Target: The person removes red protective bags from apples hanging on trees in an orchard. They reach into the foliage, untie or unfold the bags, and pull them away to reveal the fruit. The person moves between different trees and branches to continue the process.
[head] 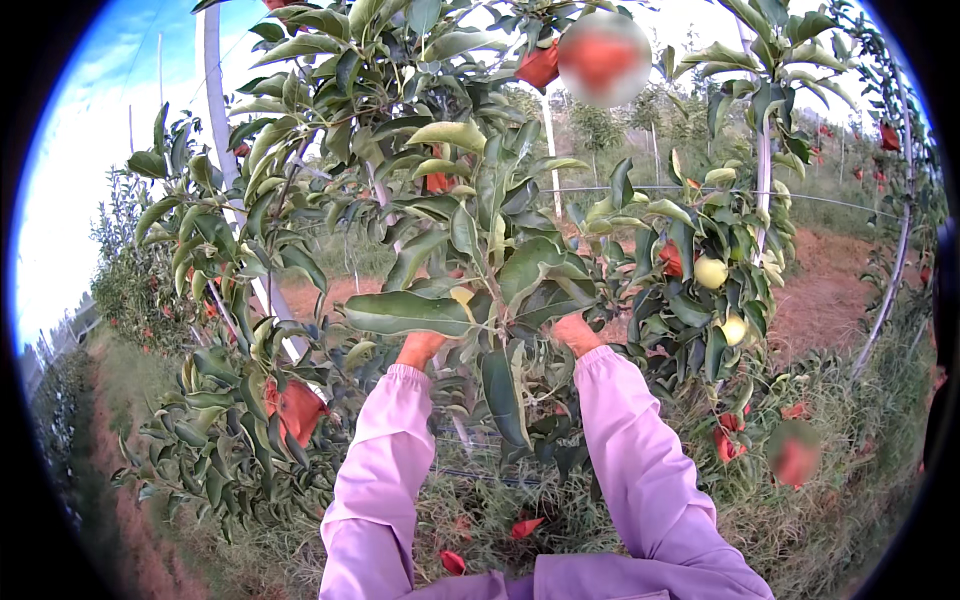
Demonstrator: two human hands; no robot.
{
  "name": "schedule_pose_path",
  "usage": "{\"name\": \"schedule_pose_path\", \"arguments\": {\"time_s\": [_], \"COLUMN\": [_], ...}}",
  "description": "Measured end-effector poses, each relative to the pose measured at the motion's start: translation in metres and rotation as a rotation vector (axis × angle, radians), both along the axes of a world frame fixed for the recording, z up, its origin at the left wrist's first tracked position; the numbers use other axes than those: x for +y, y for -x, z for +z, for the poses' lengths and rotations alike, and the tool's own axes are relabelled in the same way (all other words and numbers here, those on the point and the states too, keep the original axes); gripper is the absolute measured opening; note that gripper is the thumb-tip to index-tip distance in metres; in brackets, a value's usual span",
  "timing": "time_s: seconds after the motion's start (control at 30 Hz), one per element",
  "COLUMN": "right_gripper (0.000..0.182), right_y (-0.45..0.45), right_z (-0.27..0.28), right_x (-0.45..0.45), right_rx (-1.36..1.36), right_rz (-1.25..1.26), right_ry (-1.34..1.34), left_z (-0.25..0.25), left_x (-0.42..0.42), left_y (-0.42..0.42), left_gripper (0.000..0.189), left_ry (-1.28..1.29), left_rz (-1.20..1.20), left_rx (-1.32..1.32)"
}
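Observation:
My left hand (421, 347) reaches into an apple tree, and only its wrist and heel show below a broad apple leaf (409, 314). A sliver of a pale yellow apple (463, 298) appears just above that leaf, close to the hidden fingers. Opposite it, my right hand (576, 333) is also sunk in the foliage, with its fingers behind a leafy shoot (491, 289). What either hand holds is hidden. Both arms wear pink sleeves (630, 420) with elastic cuffs. Two bare pale apples (710, 272) hang to the right, beside a red fruit bag (670, 259).
A red bag (298, 411) hangs low on the left, another (538, 66) overhead. Red bag pieces (526, 528) lie in the grass. A pale post (217, 112) leans at left; a trellis wire (825, 199) crosses behind. Thin trunks (763, 165) stand at right.

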State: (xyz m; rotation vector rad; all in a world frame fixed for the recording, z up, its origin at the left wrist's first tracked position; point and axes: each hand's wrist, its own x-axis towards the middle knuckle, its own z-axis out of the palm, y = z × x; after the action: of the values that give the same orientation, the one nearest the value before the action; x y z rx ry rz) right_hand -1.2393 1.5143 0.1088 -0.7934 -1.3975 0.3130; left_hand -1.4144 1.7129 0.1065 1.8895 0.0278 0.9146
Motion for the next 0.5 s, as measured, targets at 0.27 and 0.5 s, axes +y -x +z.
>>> {"name": "schedule_pose_path", "arguments": {"time_s": [0.27,0.5], "right_gripper": [0.034,0.021], "right_y": [-0.009,-0.011], "right_z": [-0.004,-0.001], "right_x": [-0.012,-0.046], "right_rx": [-0.179,0.019], "right_rz": [-0.190,0.228], "right_ry": [0.316,0.182], "left_z": [-0.001,-0.021], "left_x": [-0.019,0.005], "left_y": [-0.002,0.000], "left_gripper": [0.049,0.057], "left_ry": [-0.306,-0.588], "left_rz": [0.283,0.513], "left_rx": [-0.008,-0.002]}}
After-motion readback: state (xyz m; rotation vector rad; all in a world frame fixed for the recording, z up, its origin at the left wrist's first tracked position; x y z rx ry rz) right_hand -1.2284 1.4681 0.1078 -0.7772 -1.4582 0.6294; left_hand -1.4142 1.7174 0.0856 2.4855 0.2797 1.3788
